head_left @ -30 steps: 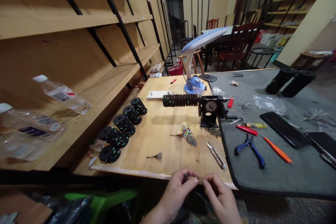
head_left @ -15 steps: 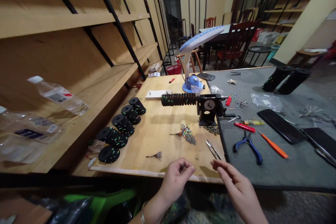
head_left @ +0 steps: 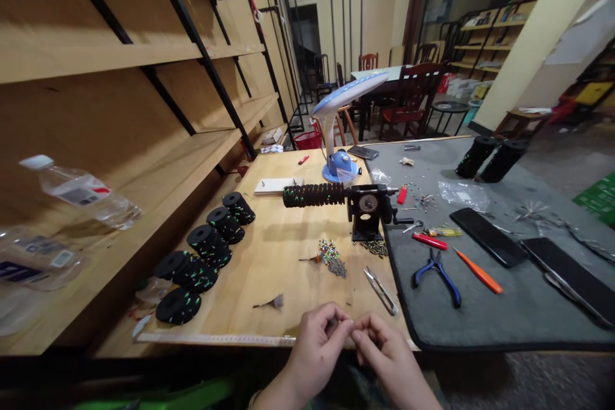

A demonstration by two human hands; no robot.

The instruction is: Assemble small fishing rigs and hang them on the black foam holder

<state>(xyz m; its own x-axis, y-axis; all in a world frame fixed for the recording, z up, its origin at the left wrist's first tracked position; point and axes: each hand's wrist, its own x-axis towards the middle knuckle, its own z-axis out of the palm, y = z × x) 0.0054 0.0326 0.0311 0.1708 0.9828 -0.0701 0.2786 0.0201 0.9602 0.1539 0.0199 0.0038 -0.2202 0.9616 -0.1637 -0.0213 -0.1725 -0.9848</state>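
Observation:
My left hand (head_left: 318,346) and my right hand (head_left: 384,355) meet fingertip to fingertip just off the near edge of the wooden table (head_left: 283,250). Both pinch something tiny between thumb and fingers that I cannot make out. Just beyond them on the wood lie small thread snips (head_left: 380,291), a little pile of coloured beads and dark bits (head_left: 331,255), and a small feather tuft (head_left: 275,302). A measuring tape (head_left: 211,338) runs along the table's front edge.
A black hand-crank winder with a spool-loaded rod (head_left: 336,197) stands mid-table before a blue desk lamp (head_left: 339,134). Black foam spools (head_left: 202,253) line the left. The grey mat (head_left: 480,269) holds blue pliers (head_left: 439,272), an orange tool (head_left: 478,271) and phones (head_left: 490,237). Plastic bottles (head_left: 81,192) lie on the shelf.
My hands parted half a second ago, the right one opening near the snips, and have come back together in a pinch at the table edge. The view shifted slightly right.

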